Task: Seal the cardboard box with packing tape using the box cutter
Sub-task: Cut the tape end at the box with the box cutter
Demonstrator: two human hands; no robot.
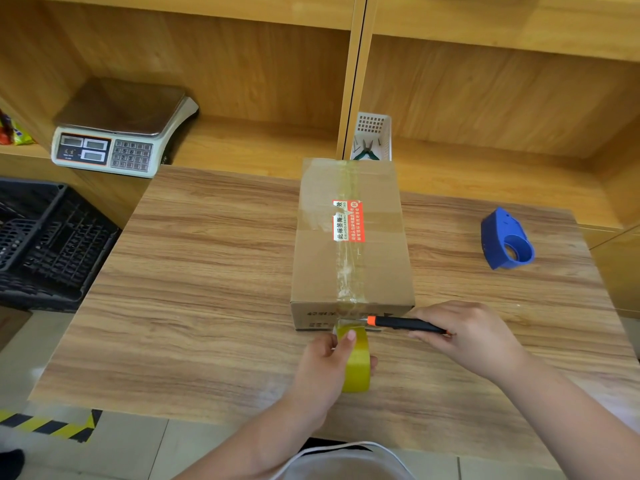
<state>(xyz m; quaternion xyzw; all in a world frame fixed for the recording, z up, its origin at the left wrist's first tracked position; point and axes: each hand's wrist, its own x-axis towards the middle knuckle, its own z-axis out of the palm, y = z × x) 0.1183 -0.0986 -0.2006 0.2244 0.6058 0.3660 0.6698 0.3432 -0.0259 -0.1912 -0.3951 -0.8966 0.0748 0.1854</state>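
1. Fingers point(349, 337) of the left hand point(322, 372) are wrapped around the yellow tape roll point(356, 368), one fingertip lying over its top edge; the right hand point(471, 337) is clenched on the box cutter point(405, 323), whose orange tip points across at the tape.
2. Just beyond both sets of fingers stands the cardboard box point(349, 237), flaps down on the worktop point(207, 289), a strip of tape running along its top seam and folding over the near face.
3. Between the roll and that near face a short length of tape point(341, 323) is stretched, and the cutter's tip sits right at it, so the step in hand looks like severing the strip from the roll.
4. To do it well, I judge the left hand should pull the roll back to keep the tape taut, the blade should cross it in one stroke away from those fingers, and the loose end should then be pressed flat.
5. Well off beyond the right hand lies a blue tape dispenser point(505, 240); far past the left, a weighing scale point(121, 129) and a black crate point(45, 244).
6. Whether the blade is extended, or already touching the tape, is too small to tell; the box's far end and its contents are hidden.
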